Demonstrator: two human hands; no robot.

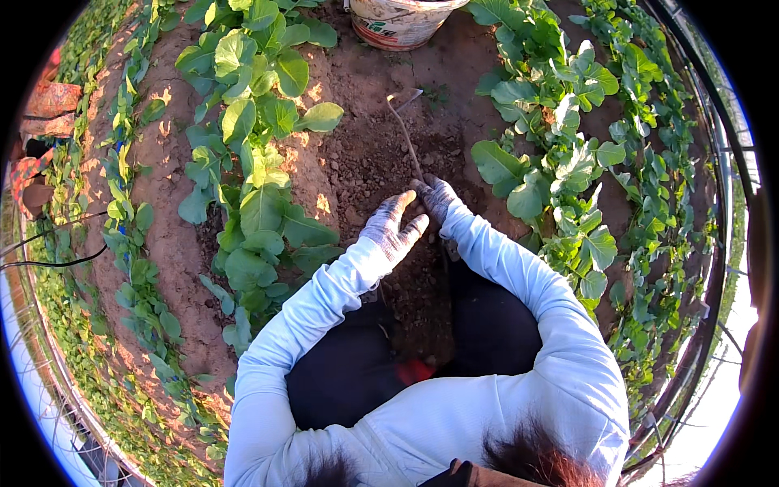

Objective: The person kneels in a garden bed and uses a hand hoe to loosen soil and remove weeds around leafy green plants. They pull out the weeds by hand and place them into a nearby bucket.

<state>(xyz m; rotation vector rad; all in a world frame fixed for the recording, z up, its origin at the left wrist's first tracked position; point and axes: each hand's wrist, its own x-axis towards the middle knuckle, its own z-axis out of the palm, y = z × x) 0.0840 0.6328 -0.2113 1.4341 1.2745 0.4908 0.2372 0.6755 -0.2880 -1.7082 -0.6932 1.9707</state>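
My right hand (436,197), in a greyish work glove, is closed round the lower end of a hand hoe (403,128). The hoe's thin, slightly bent shaft reaches forward, and its small pale blade lies by the soil at the far end. My left hand (393,230), gloved too, is held just left of the right one above the soil. Its thumb and fingers are apart and nothing is in them. Both hands are over a furrow of loose, crumbly brown soil (369,166) in front of my bent knees.
Leafy green plants (264,162) grow in a row along the left, with another leafy row (568,162) on the right. A dirty white bucket (406,26) stands at the far end of the furrow. At far left, another person's patterned sleeve (53,99) shows.
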